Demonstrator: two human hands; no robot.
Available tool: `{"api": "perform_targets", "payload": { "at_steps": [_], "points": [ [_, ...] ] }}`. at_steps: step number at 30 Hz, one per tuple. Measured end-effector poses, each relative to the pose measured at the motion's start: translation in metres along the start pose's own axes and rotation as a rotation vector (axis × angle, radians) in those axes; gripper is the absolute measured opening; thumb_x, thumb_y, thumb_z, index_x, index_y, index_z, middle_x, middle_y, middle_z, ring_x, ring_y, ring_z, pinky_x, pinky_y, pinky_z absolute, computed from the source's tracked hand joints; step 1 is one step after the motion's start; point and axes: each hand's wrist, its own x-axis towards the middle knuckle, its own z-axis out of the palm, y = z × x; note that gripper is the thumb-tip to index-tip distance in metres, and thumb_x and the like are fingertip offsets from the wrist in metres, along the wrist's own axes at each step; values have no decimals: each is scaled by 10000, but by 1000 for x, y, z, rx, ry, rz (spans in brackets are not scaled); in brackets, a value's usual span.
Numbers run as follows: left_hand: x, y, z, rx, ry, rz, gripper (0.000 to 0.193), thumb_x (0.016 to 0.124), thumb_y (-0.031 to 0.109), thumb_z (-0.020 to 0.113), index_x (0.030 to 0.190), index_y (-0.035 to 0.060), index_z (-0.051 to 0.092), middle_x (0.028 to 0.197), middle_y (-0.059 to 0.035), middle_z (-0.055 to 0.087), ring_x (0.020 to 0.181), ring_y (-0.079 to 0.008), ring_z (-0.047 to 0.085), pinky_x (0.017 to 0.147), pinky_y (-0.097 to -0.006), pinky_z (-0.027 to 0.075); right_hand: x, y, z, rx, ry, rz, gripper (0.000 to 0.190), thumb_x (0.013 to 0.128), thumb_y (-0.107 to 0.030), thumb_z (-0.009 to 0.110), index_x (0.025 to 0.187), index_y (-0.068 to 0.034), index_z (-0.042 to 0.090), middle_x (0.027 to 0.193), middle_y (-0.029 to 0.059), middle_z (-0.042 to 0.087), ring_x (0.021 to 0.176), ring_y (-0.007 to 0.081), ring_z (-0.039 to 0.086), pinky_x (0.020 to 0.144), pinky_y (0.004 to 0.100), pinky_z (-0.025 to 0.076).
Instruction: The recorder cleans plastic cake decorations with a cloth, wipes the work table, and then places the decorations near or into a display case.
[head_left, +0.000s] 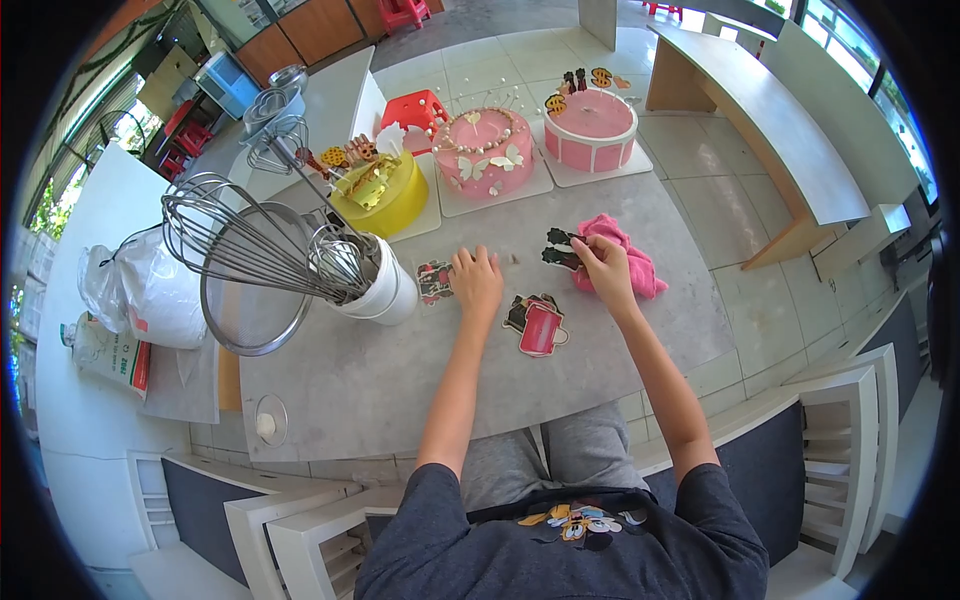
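Observation:
My right hand (604, 266) pinches small black cutout toppers (560, 247) between thumb and fingers, beside a crumpled pink cloth (634, 259). My left hand (477, 277) rests palm down on the grey table (360, 397), its fingertips at a patterned flat piece (433, 282); whether it grips the piece is hidden. Between my forearms lies a small pile of cutouts, a pink cup-shaped one (541, 328) on top. Farther back stand a yellow cake (397, 199), a pink cake with butterflies and beads (484, 169) and a pink cake with white trim (589, 131), each on a white board.
A white bucket (390, 289) of whisks (247, 255) and a round sieve (217, 330) stands left of my left hand. A small clear dish (271, 421) sits at the near left corner. Plastic bags (161, 289) lie farther left. White chairs (847, 465) flank me.

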Motion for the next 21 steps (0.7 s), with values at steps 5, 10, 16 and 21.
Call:
{"api": "perform_targets", "payload": {
  "at_steps": [5, 10, 16, 21],
  "points": [
    [4, -13, -10, -168, 17, -11, 172, 832, 223, 527, 813, 52, 530, 783, -115, 499, 800, -300, 488, 679, -413, 411, 4, -8, 21, -118, -64, -36, 238, 829, -165, 600, 686, 13, 534, 533, 5, 502, 457, 56, 452, 416, 231, 325],
    [10, -4, -58, -385, 82, 24, 151, 828, 174, 526, 750, 44, 528, 706, -99, 483, 743, -288, 484, 641, -403, 392, 34, -43, 49, -383, -201, -118, 239, 805, -165, 603, 669, 23, 546, 531, 9, 491, 495, 57, 422, 448, 233, 330],
    [17, 6, -112, -536, 158, 6, 176, 845, 150, 509, 716, 32, 494, 673, -100, 474, 695, -279, 480, 598, -373, 375, 41, -111, 94, -873, -278, -468, 215, 673, -200, 617, 691, 12, 591, 586, 138, 544, 543, 262, 557, 534, 354, 440],
    [13, 10, -127, -819, 182, -33, 247, 896, 179, 467, 707, 21, 474, 607, -60, 426, 570, -149, 402, 547, -281, 336, 29, -122, 113, -1075, -400, -590, 236, 693, -252, 627, 738, -21, 619, 734, 152, 602, 717, 305, 588, 665, 373, 464]
  ]
}}
